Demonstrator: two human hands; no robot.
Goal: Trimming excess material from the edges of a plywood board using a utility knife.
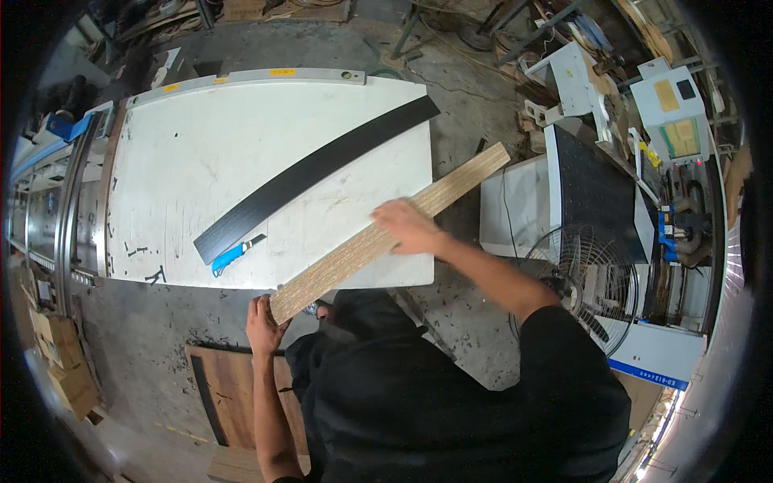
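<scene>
A long, narrow wood-grain board (336,262) lies slanted across the near side of the white worktable, its far right end reaching past the table's edge. My left hand (264,326) is closed around the board's near left end, the fingers on its outer side. Farther up, my right hand (408,227) rests on the board's top face with fingers laid out flat, slightly blurred. Beyond the board a dark, curved-looking strip (314,173) lies on the table. A blue-handled utility knife (232,258) sits beside that strip's near left end, its dark blade end pointing right.
The white worktable (193,161) carries a metal level (250,76) along its far edge and several dark scraps (155,275) at left. A wire-caged fan (584,282) stands at right, near a white machine (670,113). A brown panel (250,394) lies below the table.
</scene>
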